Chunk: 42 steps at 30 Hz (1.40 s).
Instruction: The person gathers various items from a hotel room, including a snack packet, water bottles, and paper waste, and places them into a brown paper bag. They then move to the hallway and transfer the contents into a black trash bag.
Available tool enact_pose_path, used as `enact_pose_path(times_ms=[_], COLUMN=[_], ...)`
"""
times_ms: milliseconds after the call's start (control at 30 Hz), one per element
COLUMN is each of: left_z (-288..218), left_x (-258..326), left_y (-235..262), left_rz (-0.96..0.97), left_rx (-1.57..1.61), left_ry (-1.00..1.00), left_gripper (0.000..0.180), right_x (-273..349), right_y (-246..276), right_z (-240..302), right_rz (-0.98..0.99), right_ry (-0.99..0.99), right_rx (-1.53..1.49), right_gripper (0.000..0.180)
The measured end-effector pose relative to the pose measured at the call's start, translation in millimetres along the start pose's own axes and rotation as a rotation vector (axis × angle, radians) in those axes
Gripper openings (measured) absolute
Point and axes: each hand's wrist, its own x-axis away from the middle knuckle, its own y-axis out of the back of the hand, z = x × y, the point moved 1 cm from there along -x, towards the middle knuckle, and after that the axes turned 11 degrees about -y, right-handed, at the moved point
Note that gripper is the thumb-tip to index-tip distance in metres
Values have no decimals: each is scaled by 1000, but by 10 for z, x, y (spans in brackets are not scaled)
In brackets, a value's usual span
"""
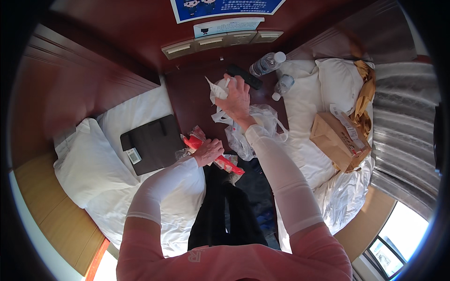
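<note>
My left hand (208, 152) is closed around a red and clear plastic wrapper (227, 164), which sticks out on both sides of the fist near the table's front edge. Farther out, over the dark red table (187, 100), the fingers of my right hand (237, 99) are curled round a crumpled white tissue (218, 90). A thin, see-through plastic bag (243, 140) lies under and beside my right wrist. Just beyond the right fingers is a long black object (244, 76), its kind unclear.
Two clear bottles, a large one (266, 64) and a small one (284, 86), lie at the table's right. A flat black folder (151, 143) rests on the left bed. A brown paper bag (335, 143) sits on the right bed by a pillow (338, 84). Wall sockets (211, 43) line the back.
</note>
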Motion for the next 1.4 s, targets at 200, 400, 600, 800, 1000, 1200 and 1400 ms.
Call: enact_pose_path(times_ms=[200, 400, 600, 800, 1000, 1200, 1400], left_z=[30, 201, 408, 590, 139, -584, -1045], left_x=[-35, -44, 66, 247, 514, 125, -492], left_y=[3, -58, -139, -98, 359, 1000, 1695], left_rz=[-42, -17, -11, 198, 361, 194, -116], left_rx=[7, 22, 32, 100, 397, 983, 1612], left_ry=[43, 94, 54, 182, 82, 574, 872], left_gripper=[28, 14, 16, 22, 19, 17, 23], right_x=[117, 328, 1249, 2399, 2754, 1796, 1844], right_y=[-40, 319, 904, 1205, 2201, 2991, 2846], right_z=[52, -83, -765, -2130, -3501, -4076, -3381], right_rz=[202, 119, -312, -524, -921, -615, -1134], right_ry=[47, 49, -44, -765, -1228, -1212, -512], right_rx=[90, -62, -200, -523, -453, -496, -1073], right_gripper=[98, 79, 31, 14, 47, 59, 33])
